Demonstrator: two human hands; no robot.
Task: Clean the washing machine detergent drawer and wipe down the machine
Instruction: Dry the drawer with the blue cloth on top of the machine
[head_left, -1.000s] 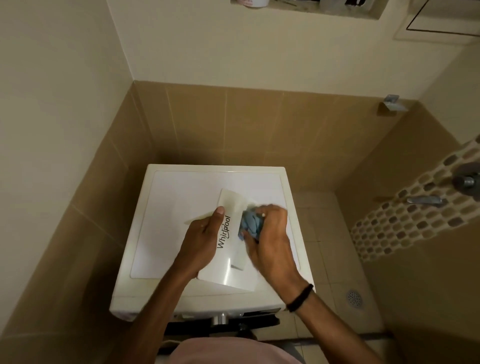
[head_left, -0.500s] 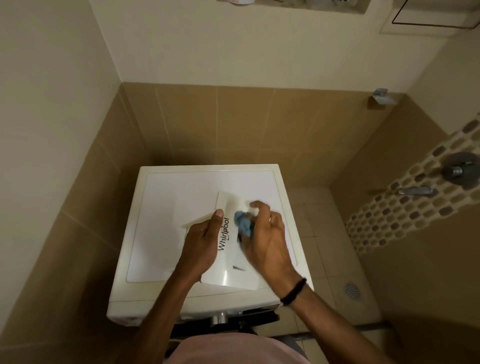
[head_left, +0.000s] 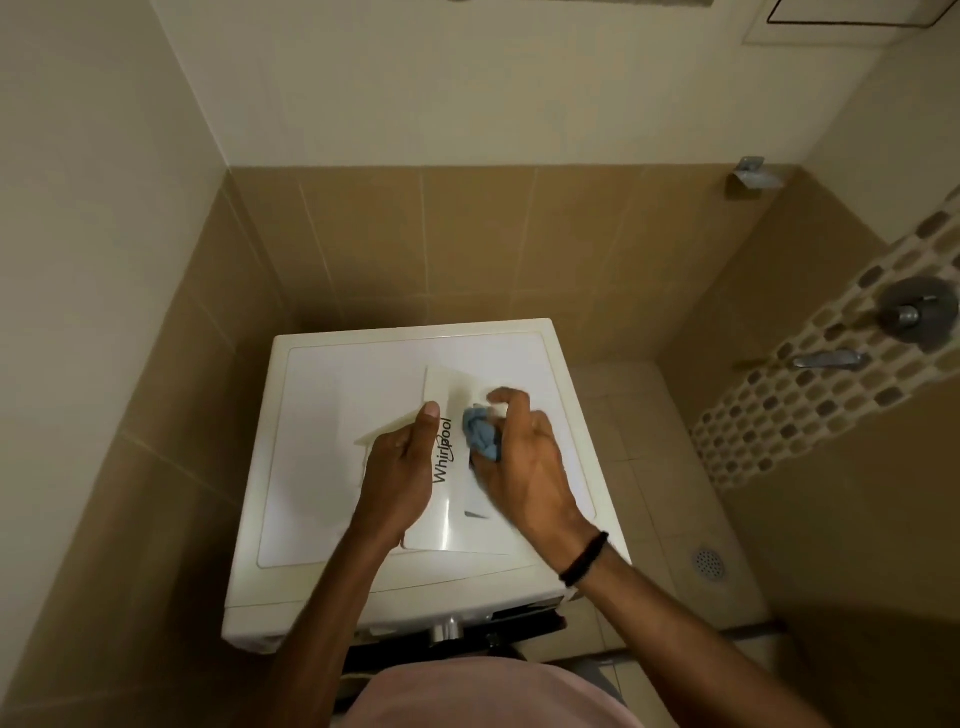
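your drawer (head_left: 457, 525) is tilted over the top of the washing machine (head_left: 322, 467), front panel up. it looks like light, stiff, glossy plastic, so probably slick when wet. your left hand (head_left: 400, 478) grips its left edge with the thumb on the panel, which is a good spot. your right hand (head_left: 524, 467) has its fingers curled round the soft bunched cloth (head_left: 480, 434), against the panel.

detergent drawer (head_left: 457, 501): white plastic, smooth, glossy, light streak on its face | cloth (head_left: 480, 435): blue fabric, soft, crumpled, matt | washing machine top (head_left: 332, 441): white, smooth, faint sheen | wall tiles (head_left: 467, 244): tan, smooth, low gloss | tap (head_left: 826, 359): shiny metal
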